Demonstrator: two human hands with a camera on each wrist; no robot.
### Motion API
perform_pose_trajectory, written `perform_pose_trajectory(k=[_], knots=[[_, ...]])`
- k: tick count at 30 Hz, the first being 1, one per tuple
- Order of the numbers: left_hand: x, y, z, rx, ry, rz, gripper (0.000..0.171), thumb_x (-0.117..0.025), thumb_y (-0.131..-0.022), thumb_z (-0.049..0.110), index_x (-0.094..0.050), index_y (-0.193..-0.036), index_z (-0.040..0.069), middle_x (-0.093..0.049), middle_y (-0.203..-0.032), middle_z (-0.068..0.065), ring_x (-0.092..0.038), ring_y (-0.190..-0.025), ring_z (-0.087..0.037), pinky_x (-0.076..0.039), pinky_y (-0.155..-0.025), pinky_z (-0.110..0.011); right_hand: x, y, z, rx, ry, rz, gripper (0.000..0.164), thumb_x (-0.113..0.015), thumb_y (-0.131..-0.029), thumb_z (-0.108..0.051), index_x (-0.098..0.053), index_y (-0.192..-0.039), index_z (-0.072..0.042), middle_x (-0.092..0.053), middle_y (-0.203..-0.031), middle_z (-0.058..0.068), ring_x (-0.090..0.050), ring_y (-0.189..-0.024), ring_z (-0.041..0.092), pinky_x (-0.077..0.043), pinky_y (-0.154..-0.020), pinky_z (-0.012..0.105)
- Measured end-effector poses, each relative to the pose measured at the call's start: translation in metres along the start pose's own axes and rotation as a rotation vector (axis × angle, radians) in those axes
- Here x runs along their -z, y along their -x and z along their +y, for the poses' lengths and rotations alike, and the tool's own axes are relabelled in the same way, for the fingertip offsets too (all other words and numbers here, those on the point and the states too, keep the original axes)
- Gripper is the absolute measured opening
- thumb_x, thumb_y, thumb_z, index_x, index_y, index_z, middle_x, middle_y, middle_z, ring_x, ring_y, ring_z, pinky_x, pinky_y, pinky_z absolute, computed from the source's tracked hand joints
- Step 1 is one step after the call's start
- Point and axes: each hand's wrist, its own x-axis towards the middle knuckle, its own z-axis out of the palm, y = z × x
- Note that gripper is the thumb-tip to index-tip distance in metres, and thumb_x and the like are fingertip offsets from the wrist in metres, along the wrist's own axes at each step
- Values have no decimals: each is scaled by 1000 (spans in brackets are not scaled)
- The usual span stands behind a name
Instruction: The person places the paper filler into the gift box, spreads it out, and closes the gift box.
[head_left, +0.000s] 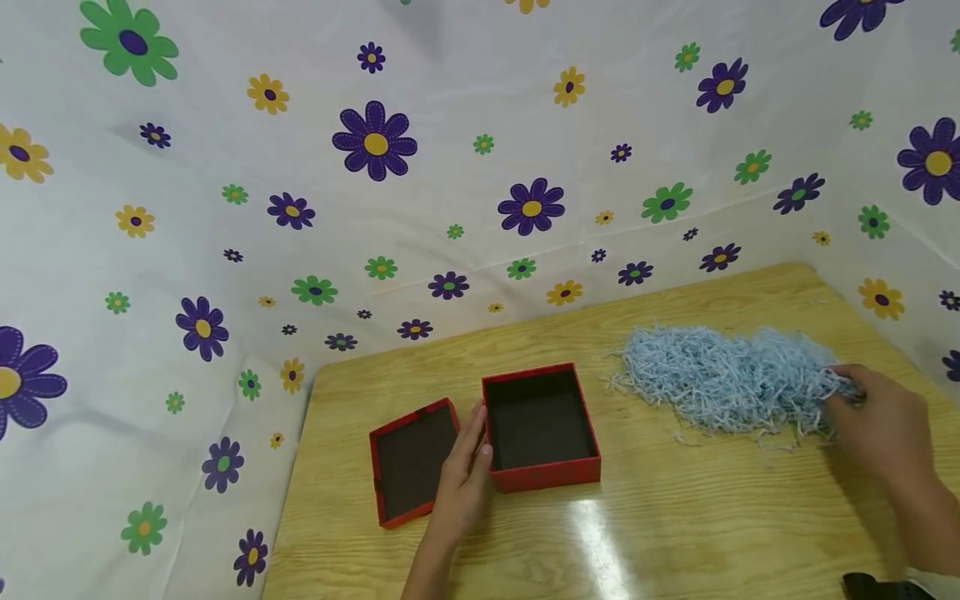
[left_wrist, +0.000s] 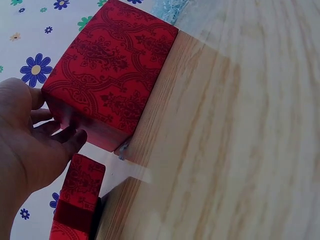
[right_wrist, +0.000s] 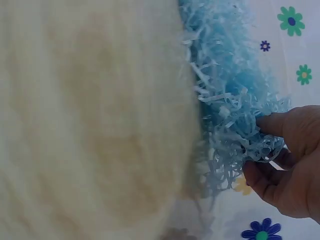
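A red patterned box (head_left: 549, 475) with a dark inside stands uncovered on the table. My left hand (head_left: 463, 479) touches its left wall with the fingers extended; in the left wrist view the fingertips (left_wrist: 75, 142) rest against that side. Left of the hand lies the red-edged lid (head_left: 412, 458), dark inside facing up, partly covered by the hand. A heap of light blue shredded paper (head_left: 720, 375) spreads on the right. At its right end my right hand (head_left: 885, 421) grips some strands, which show between thumb and fingers in the right wrist view (right_wrist: 245, 135).
The wooden table (head_left: 675, 525) carries all of this. A white cloth with printed flowers (head_left: 450, 192) hangs behind and along both sides. A dark object (head_left: 877, 587) shows by the right wrist at the bottom edge.
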Motion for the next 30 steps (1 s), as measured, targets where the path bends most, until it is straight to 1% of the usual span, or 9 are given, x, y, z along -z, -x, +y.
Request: perform_pose_trajectory(k=[7,11,14,16,18,20,23,26,30], knots=[[0,0,2,8,1,0,58,-42,-116,13,-24,-170,18,-17,-177,1,-15,-162,-17,-21,-121,-14,28,-10,-22,-58,-19,45,46,-56,-104,0,-48,-147,16,-54,-124,48,-57,-58,43,-34,-42,33],[1,1,4,22,4,-9,58,-42,-116,13,-23,-170,20,-16,-176,8,-13,-162,-14,-20,-121,-14,44,-17,-36,-38,-71,105,42,-55,-105,1,-51,-143,18,-56,-123,48,-61,-89,60,-32,-51,12],[2,1,4,24,5,-11,58,-42,-116,16,-23,-170,21,-16,-176,10,-12,-162,-14,-20,-121,-14,54,-22,-44,23,-142,160,35,-56,-104,3,-55,-135,21,-57,-122,48,-66,-87,16,-21,-61,0],[1,2,3,23,6,-13,57,-42,-116,19,-22,-170,21,-16,-176,8,-12,-162,-14,-20,-121,-14,60,-23,-49,55,-184,182,34,-55,-104,4,-55,-133,22,-57,-123,47,-47,-87,-13,-22,-67,1],[1,2,2,11,3,-14,58,-42,-116,21,-22,-170,19,-15,-177,3,-12,-162,-17,-20,-121,-14,66,-25,-52,81,-222,214,32,-56,-104,4,-57,-131,22,-63,-121,35,-26,-88,-27,-25,-72,2],[0,2,2,7,5,-17,58,-41,-117,22,-21,-170,18,-15,-177,2,-11,-163,-17,-19,-121,-14,71,-27,-58,94,-256,240,32,-56,-103,5,-58,-130,22,-68,-115,3,-29,-88,-27,-26,-75,2],[-1,1,2,6,8,-20,57,-41,-117,19,-21,-171,17,-15,-177,4,-10,-163,-17,-18,-122,-14,78,-31,-68,102,-288,259,31,-56,-103,5,-58,-129,21,-47,-107,-37,-35,-86,-26,-27,-76,0],[-1,1,2,13,11,-21,58,-40,-117,15,-20,-171,19,-14,-176,8,-8,-163,-18,-17,-121,-14,86,-35,-80,109,-351,244,25,-56,-101,7,-70,-121,-2,-40,-101,-45,-40,-83,-24,-30,-73,-2],[-2,1,1,-2,10,-18,58,-39,-117,15,-19,-171,18,-13,-177,3,-7,-164,-25,-16,-121,-12,94,-40,-98,133,-438,226,52,-59,-100,7,-60,-117,-42,-48,-103,-41,-48,-84,-20,-35,-73,-2]])
